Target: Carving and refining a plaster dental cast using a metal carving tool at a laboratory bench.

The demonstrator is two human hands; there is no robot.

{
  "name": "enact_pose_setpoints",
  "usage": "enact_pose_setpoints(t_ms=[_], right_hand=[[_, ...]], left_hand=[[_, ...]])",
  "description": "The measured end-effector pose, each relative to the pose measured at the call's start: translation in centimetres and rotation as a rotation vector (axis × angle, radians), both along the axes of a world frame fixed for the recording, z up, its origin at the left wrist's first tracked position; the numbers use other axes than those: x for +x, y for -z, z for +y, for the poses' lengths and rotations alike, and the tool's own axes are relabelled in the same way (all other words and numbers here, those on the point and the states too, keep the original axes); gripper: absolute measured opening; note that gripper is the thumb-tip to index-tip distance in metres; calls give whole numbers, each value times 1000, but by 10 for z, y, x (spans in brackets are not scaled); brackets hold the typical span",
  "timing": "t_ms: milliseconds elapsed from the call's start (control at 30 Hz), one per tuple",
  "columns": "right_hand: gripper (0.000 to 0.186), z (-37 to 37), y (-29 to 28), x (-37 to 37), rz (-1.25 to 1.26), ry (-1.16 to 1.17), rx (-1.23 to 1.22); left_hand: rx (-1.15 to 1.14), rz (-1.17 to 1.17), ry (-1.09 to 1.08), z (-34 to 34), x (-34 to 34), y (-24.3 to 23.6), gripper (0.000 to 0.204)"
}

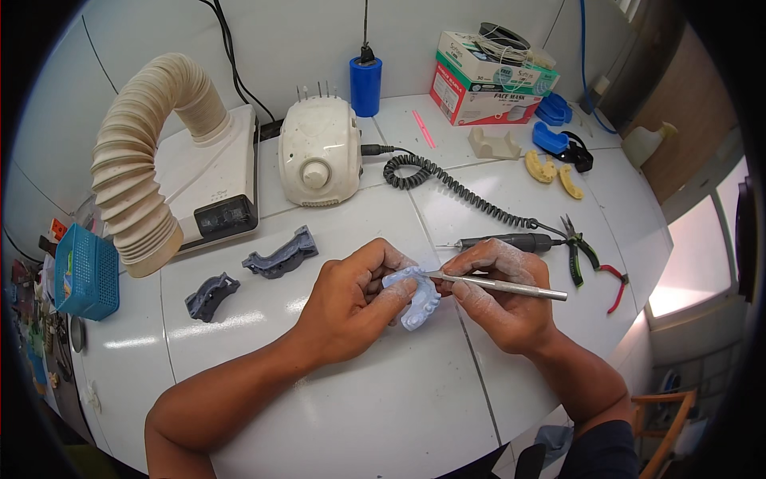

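Note:
Between the fingers and thumb of my left hand is a pale blue dental model, arch-shaped with tooth forms along it. My right hand is closed around a slim silver scalpel handle, held like a pen. Its tip meets the upper part of the model, and the blade itself is too small to make out. White dust coats the fingers of both hands. Behind my right hand lies a black rotary handpiece. To the left rest two dark grey-blue arch-shaped pieces, a larger one and a smaller one.
A white control unit with a coiled cable stands behind. A ribbed suction hose arches at left beside a blue basket. Pliers, yellow dental models and stacked boxes sit at right.

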State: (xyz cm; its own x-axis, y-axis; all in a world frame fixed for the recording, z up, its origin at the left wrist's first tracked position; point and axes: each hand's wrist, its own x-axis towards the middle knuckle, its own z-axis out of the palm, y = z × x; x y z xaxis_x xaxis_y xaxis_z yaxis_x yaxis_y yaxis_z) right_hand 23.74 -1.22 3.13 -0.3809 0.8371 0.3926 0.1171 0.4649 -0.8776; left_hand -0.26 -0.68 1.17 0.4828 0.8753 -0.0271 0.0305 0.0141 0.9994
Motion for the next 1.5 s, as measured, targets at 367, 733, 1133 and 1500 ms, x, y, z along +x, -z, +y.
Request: enact_pose_setpoints(t_ms=[367,733,1133,1500], right_hand=[[14,0,2,1,28,16,-3],[14,1,0,2,-13,1,21],[15,-1,-1,2,-25,26,-11],[15,-1,-2,1,-30,16,-16]], left_hand=[[4,15,12,1,0,-3,18],[14,37,21,1,-1,-3,18],[20,40,24,1,0,-4,18],[18,45,24,1,-1,-2,19]])
